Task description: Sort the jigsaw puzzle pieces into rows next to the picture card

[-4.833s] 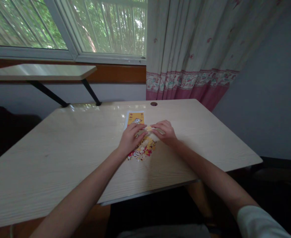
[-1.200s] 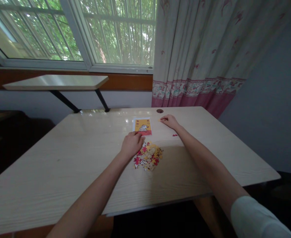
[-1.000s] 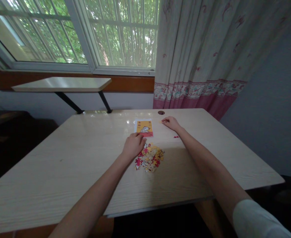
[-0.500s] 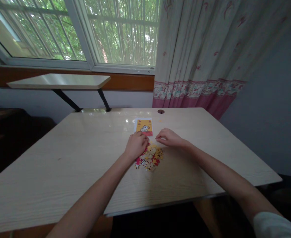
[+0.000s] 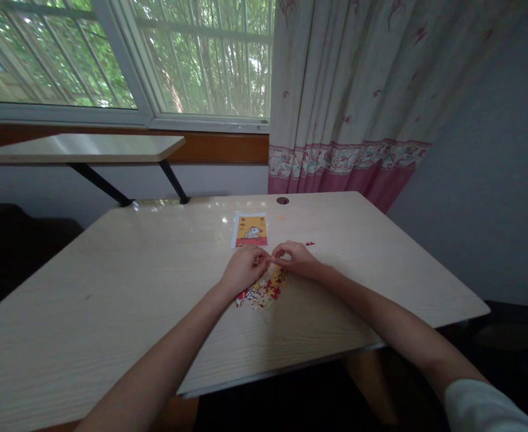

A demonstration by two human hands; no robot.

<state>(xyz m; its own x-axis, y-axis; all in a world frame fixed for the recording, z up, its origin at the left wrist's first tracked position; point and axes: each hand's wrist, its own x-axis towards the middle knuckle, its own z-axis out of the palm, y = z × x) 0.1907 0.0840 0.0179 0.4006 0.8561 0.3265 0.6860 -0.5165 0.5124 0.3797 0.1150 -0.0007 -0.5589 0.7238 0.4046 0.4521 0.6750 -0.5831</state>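
Note:
Over the far side of a heap of jigsaw puzzle pieces point(image 5: 264, 293), both hands meet fingertip to fingertip. My left hand point(image 5: 245, 268) is closed in a pinch on a small, pale puzzle piece point(image 5: 272, 258). From the other side my right hand point(image 5: 297, 259) pinches at the same spot, thumb and forefinger curled together. The piece is too small and partly covered to make out its print. Just beyond my left hand lies a picture card point(image 5: 251, 229) showing a white animal on yellow and red. A few red pieces point(image 5: 309, 243) lie beyond my right hand.
A pale wooden desk point(image 5: 156, 282) carries everything. A yellow piece point(image 5: 282, 218) lies near the round cable hole point(image 5: 282, 201) at the back. A raised shelf point(image 5: 88, 147) on black legs stands at the back left. A curtain point(image 5: 336, 120) hangs behind the desk.
My right hand has moved in to meet my left, and their fingertips now touch around a small piece. The red pieces by my right hand have come into sight. The view has shifted slightly right.

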